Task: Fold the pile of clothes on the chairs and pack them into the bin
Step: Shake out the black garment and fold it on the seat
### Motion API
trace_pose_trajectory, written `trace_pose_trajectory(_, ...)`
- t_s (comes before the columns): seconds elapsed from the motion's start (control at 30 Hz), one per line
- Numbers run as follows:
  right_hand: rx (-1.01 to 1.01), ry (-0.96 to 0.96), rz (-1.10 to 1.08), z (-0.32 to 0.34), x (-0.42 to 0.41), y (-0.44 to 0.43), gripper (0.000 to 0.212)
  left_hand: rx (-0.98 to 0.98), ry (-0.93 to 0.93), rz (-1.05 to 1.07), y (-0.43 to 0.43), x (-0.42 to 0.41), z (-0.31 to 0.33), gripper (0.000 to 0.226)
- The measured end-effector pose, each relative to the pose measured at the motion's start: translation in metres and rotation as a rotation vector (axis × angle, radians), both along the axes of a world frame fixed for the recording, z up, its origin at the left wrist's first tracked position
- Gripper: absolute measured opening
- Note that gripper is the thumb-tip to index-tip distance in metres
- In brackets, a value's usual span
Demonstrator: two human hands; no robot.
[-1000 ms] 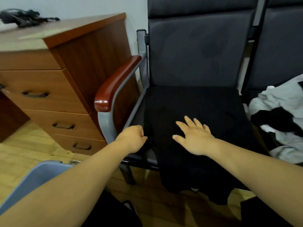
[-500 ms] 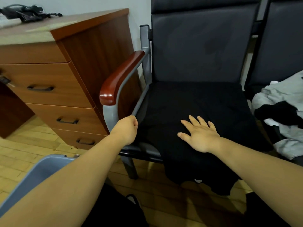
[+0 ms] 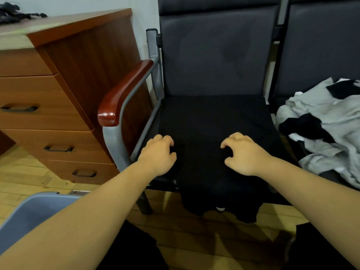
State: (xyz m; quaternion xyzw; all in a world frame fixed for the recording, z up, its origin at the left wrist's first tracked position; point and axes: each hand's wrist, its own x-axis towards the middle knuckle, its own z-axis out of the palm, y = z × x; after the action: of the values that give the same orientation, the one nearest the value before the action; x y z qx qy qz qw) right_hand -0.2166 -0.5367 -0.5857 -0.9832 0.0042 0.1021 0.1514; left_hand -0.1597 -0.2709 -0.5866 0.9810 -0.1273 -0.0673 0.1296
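A black garment (image 3: 212,131) lies spread over the seat of the left chair (image 3: 216,55), its lower part hanging off the front edge with a small white tag showing. My left hand (image 3: 158,154) sits on its left side with fingers curled into the cloth. My right hand (image 3: 242,153) sits on its middle, fingers bent and clawed into the fabric. A pile of grey, white and black clothes (image 3: 323,125) lies on the chair to the right. The grey-blue bin (image 3: 33,215) stands on the floor at lower left, partly hidden by my left forearm.
A wooden drawer cabinet (image 3: 58,106) stands left of the chair, close to its red-brown armrest (image 3: 124,92). Dark cables lie on the cabinet top (image 3: 17,15). The floor is light wood. My dark-clothed legs fill the bottom edge.
My right hand was flat on the garment and now has its fingers curled into the cloth. My left hand moved right from the seat's edge onto the garment.
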Motion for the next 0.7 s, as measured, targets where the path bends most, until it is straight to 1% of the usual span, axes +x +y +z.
trace_pose_trajectory(0.07,-0.083,0.008,-0.025,0.005,-0.016,-0.021,0.044,0.006,0.021,-0.094,-0.024,-0.008,-0.001,0.045)
trace_pose_trajectory(0.13,-0.116,0.070,-0.052,0.008,-0.032,-0.041,0.037,-0.006,0.050,-0.193,-0.048,-0.017,-0.004,0.053)
trace_pose_trajectory(0.23,-0.210,0.154,-0.015,0.010,-0.049,-0.061,0.030,0.013,0.041,-0.324,-0.076,-0.031,-0.009,0.063)
trace_pose_trajectory(0.33,-0.261,0.134,0.013,0.006,-0.059,-0.072,0.028,0.089,0.080,-0.411,-0.097,-0.040,-0.015,0.072)
trace_pose_trajectory(0.47,-0.241,0.068,0.007,-0.001,-0.067,-0.078,0.025,0.203,0.214,-0.407,-0.102,-0.046,-0.025,0.079)
trace_pose_trajectory(0.6,-0.216,0.037,0.024,0.003,-0.078,-0.087,0.017,0.300,0.237,-0.416,-0.091,-0.046,-0.027,0.079)
trace_pose_trajectory(0.7,-0.161,-0.033,-0.010,0.004,-0.087,-0.093,0.019,0.325,0.238,-0.425,-0.088,-0.048,-0.027,0.079)
